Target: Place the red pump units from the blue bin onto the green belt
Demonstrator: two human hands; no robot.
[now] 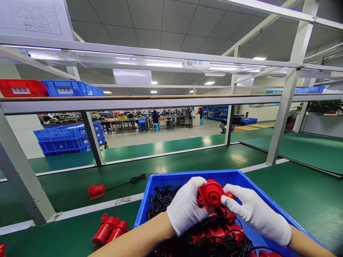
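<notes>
"Fingers?"

"Left hand [187, 207]: closed round a red part [213, 194], above the blue bin [193, 173]. Right hand [254, 210]: narrowed against its side; grip or mere touch, hard to tell."

"Progress?"

"Seemingly partway: red units [237, 232] and black cables [163, 198] inside, loose pieces [105, 228] outside, at left. Amount left, unclear."

"Edges, room?"

"Bin rim near the right wrist; wider room rightward, over the green bench [308, 185], short of the white post [286, 107]."

Bright Red, White, Blue and Green

The left glove [186, 207] and right glove [257, 212] are showing plain white around a solid red part [211, 194]. Black cables [163, 200] are darkening the blue bin [235, 174]. White strips [107, 206] are banding the green table [72, 187].
</notes>
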